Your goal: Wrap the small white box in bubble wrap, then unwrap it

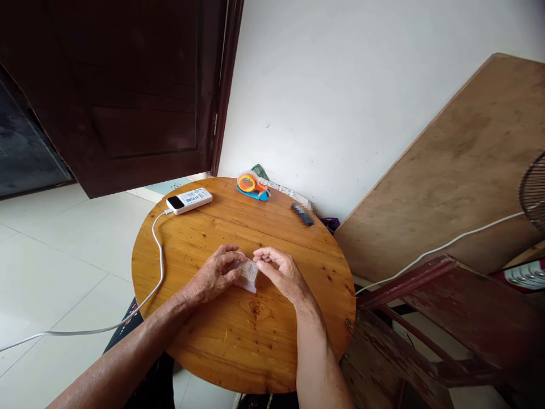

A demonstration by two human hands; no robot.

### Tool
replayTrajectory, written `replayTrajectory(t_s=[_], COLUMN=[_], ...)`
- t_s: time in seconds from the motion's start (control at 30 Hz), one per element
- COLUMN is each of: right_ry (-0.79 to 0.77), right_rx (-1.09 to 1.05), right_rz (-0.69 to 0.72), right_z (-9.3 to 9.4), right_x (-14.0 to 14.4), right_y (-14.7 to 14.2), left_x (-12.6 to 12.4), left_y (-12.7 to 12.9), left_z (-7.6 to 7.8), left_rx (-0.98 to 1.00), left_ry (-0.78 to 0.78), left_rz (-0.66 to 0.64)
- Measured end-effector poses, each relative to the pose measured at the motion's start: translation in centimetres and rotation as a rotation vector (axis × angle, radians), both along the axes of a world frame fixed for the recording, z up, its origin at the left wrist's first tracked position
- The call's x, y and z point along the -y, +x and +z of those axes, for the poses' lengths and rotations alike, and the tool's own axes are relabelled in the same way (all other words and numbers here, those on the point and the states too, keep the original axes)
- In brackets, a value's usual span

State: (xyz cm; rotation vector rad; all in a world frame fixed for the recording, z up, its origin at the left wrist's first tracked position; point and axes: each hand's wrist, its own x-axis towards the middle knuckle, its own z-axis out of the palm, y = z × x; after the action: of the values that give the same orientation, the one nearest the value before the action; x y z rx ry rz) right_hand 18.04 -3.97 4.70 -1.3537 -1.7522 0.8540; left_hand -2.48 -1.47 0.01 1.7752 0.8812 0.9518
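Observation:
A small folded piece of pale paper [248,274] lies near the middle of a round wooden table [204,335]. My left hand [215,275] grips its left side with thumb and fingers. My right hand [281,272] pinches the paper's right edge, fingers curled over it. Both hands rest low on the tabletop, and most of the paper is hidden between them.
A white power bank [189,200] with a white cable [158,244] trailing off the left edge lies at the back. An orange-and-blue tape dispenser [252,186] and a small dark object [302,215] sit near the wall. Wooden boards [451,170] and a red-brown frame [426,318] stand at right.

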Motion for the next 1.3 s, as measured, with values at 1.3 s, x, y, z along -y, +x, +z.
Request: replayTrajectory(t_s=[1.3], right_ry=[0.028], right_rx=[0.136], right_rz=[0.047], right_z=[-0.8], right_x=[0.7], right_y=[-1.1], left_x=[0.2], left_y=[0.1], left_z=[-0.3], left_rx=[0.095], left_ry=[-0.132], left_rz=[0.058])
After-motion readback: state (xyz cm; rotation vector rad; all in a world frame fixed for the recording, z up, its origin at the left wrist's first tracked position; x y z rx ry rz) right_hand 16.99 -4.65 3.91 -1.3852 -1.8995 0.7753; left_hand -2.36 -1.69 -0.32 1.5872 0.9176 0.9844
